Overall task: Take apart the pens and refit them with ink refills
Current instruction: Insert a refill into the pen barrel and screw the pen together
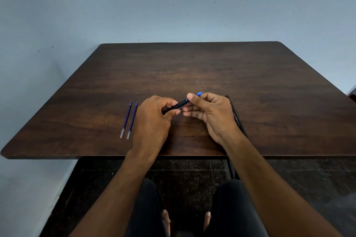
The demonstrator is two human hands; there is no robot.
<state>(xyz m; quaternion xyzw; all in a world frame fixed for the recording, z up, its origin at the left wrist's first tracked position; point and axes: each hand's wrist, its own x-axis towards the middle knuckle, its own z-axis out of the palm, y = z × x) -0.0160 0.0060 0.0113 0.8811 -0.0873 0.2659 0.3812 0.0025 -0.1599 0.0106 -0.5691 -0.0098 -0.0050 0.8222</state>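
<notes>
Setting: a person sits at a dark wooden table (192, 67) set against a pale blue wall (173, 2); the head view looks forward and down over both forearms.

Pen in hand: a black pen (178, 105) with a blue front section is held above the table's near middle, between the two hands. It lies slanted, its blue tip pointing up and to the right, its black barrel running down to the left.

Left hand: the left hand (154, 119) grips the black barrel end, fingers curled round it, thumb lying along the barrel's near side. The back of the hand faces the camera.

Right hand: the right hand (210, 113) pinches the blue tip end, thumb pressed on top and forefinger behind it. The remaining fingers are loosely curled beneath, pointing towards the left hand.

Second pen: another black pen (236, 116) lies flat on the table just right of the right hand, partly hidden by the wrist. Pale lettering shows on its barrel, too small to read.

Ink refills: two blue ink refills (128, 119) lie side by side on the table, just left of the left hand, nearly parallel. Their points face the wall and their clear ends face the near edge.

Below the table: dark trousers and bare toes show over a dark speckled floor (308, 179).
</notes>
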